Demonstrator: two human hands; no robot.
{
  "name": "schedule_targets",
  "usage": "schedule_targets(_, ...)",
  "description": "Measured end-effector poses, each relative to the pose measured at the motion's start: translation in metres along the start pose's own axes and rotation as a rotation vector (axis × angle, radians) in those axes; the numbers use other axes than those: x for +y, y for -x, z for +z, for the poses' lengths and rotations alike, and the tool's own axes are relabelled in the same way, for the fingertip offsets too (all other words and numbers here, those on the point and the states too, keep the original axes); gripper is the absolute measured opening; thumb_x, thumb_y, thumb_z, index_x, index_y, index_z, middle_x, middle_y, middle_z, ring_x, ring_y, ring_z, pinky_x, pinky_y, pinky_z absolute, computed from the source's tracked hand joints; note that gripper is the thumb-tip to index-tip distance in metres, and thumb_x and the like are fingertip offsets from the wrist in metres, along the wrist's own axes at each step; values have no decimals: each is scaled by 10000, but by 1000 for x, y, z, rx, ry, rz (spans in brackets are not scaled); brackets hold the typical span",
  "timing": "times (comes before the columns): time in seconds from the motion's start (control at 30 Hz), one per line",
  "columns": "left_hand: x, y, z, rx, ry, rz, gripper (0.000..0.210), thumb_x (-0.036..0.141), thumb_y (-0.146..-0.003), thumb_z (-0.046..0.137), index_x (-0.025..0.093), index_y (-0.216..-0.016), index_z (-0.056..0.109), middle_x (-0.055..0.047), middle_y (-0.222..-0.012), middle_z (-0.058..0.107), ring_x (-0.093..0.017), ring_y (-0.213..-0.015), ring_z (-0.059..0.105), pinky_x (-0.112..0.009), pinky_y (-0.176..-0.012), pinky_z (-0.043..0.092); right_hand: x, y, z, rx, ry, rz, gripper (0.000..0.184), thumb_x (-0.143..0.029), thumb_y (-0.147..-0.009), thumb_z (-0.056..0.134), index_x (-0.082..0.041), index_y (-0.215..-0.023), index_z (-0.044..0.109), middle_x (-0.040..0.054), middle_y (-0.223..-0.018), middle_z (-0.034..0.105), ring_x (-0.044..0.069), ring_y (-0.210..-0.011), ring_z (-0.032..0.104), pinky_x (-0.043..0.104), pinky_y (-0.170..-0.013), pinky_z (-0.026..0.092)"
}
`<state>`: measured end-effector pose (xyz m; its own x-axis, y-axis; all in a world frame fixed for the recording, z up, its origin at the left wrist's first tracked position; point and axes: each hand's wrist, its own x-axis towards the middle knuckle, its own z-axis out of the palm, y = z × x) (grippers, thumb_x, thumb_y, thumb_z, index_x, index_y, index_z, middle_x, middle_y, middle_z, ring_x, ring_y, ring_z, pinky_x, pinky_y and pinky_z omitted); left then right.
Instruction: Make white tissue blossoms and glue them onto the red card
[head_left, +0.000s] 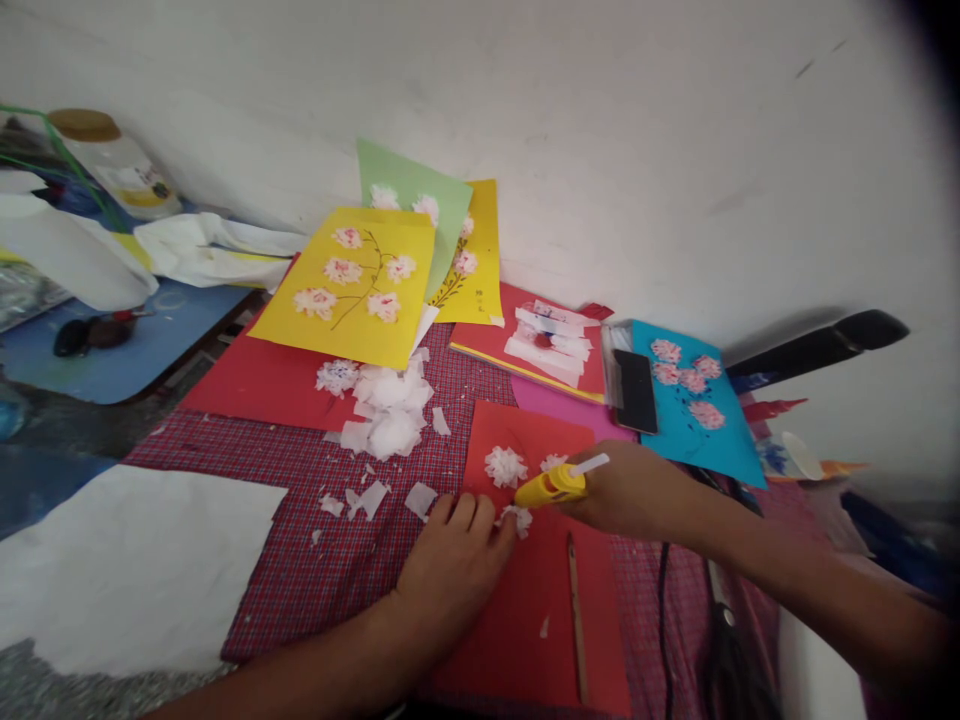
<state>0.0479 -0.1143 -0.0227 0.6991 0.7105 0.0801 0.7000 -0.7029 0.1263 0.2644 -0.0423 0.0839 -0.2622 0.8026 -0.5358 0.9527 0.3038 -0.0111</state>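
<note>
My right hand point(619, 490) is closed around a yellow glue gun point(549, 486) with a white glue stick point(590, 464) poking out of its back. The nozzle points left, just above a small white tissue paper flower point(520, 519) on a red sheet of paper point(600, 610). My left hand point(457, 555) lies low over the sheet's left edge, with its thumb and fingertips closed at that flower. Two more flowers, a full one point(506, 466) and one partly behind the glue gun point(553, 462), sit higher on the sheet. A thin brown stick point(576, 620) lies beside them.
Tissue paper pieces point(394, 410) are heaped on the checked cloth point(292, 540). Behind stand yellow point(292, 320) and green point(420, 170) flower cards. A phone point(634, 390) and a blue flower card point(739, 450) lie right. Black scissors point(731, 640) and a cord point(664, 620) are near my right arm.
</note>
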Motion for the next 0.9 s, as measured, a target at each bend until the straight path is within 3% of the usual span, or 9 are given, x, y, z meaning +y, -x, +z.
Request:
schedule_targets(0.3, 0, 1, 1, 0, 0, 2, 360, 269, -1004, 503, 214, -1359, 513, -80, -981, 597, -248, -906, 568, -405, -764, 449, -18, 10, -6, 49, 237, -88, 169, -285, -836, 578, -207, -816, 726, 114, -762, 751, 282, -698, 714, 293, -543, 329)
schedule_targets(0.5, 0, 0, -4, -21, 7, -5, 344, 265, -1000, 510, 218, -1340, 531, -82, -982, 608, -253, -924, 575, -405, -780, 449, -22, 25, -14, 49, 227, -25, 151, -285, -830, 588, -205, -765, 699, 100, -710, 734, 257, -625, 690, 283, -515, 304)
schedule_targets(0.63, 1, 1, -6, -12, 3, -18, 331, 254, -993, 518, 228, -1322, 545, -85, -993, 611, -257, -933, 576, -411, -790, 448, -1, 40, -5, 158, -46, 7, 274, -420, -879, 567, -213, -736, 675, 54, -700, 708, 212, -625, 654, 285, -547, 368)
schedule_targets(0.73, 1, 1, -7, -11, -2, -15, 344, 229, -977, 535, 232, -1321, 552, -93, -995, 616, -258, -932, 576, -409, -788, 452, 19, 55, 15, 202, -455, 90, 248, -442, -862, 597, -213, -850, 689, 40, -794, 718, 216, -707, 657, 289, -623, 451)
schedule_targets(0.8, 1, 2, -7, -8, -2, -9, 352, 217, -970, 538, 226, -1322, 558, -100, -1001, 619, -258, -928, 577, -411, -787, 456, 32, 66, 36, 187, -743, 208, 311, -507, -875, 577, -211, -889, 672, 18, -682, 665, 208, -609, 614, 291, -560, 445)
schedule_targets(0.9, 1, 2, -7, -3, 1, -7, 372, 208, -964, 543, 232, -1335, 556, -98, -1008, 627, -259, -928, 585, -414, -790, 464, 47, 79, 74, 249, -993, 337, 496, -594, -917, 471, -230, -586, 531, 24, -507, 549, 191, -496, 536, 307, -520, 427)
